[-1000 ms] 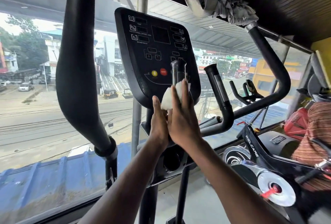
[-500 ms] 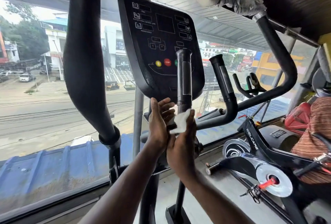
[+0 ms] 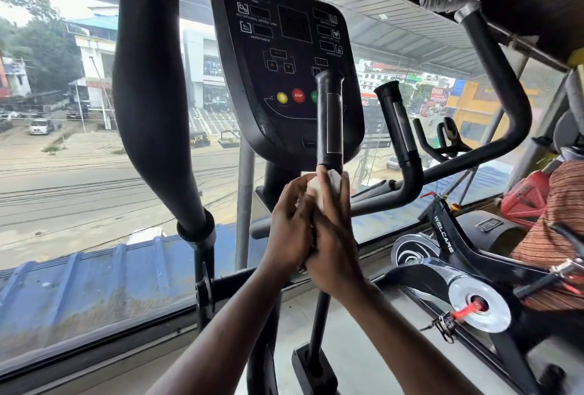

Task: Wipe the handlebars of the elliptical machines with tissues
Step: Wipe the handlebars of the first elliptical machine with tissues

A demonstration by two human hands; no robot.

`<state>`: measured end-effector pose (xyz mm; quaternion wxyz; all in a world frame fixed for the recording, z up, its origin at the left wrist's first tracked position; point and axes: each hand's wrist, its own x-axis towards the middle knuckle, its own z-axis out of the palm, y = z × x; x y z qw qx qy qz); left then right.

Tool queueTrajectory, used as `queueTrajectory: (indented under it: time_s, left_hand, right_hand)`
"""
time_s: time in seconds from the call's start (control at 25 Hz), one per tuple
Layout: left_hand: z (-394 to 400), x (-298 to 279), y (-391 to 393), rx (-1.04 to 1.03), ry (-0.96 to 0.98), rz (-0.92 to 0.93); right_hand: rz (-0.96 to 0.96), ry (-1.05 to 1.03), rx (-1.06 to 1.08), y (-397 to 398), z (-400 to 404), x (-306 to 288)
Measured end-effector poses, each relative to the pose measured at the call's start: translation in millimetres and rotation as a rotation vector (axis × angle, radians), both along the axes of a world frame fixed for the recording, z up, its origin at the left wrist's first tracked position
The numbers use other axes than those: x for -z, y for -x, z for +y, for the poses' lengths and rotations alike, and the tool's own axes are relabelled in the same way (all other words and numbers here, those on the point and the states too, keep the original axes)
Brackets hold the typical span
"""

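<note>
Below grip [image 3: 329, 119], hands [image 3: 316, 224] hide handlebar, tissue [image 3: 322, 187] (mostly covered).

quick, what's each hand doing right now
Left hand: curled round the inner handlebar, pressing the tissue.
Right hand: wrapped round the same bar, gripping the tissue.

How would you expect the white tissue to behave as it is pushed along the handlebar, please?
The tissue looks crumpled between both hands, so it is probably soft and floppy. It seems light and may tear or bunch against the handlebar.
</note>
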<state>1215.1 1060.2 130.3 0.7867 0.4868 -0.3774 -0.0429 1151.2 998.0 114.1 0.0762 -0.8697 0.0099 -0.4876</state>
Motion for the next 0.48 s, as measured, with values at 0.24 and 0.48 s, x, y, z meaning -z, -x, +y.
queueTrajectory:
  time_s: [0.24,0.48]
  left_hand:
    - [-15,1,-8,-0.162,-0.038,0.040]
    - [-14,-14,27,-0.265,-0.138,-0.142]
  right_hand:
    - [-0.395,-0.391,-0.057,17,-24,-21]
    - [-0.140,-0.315,-0.180,24,-13,-19]
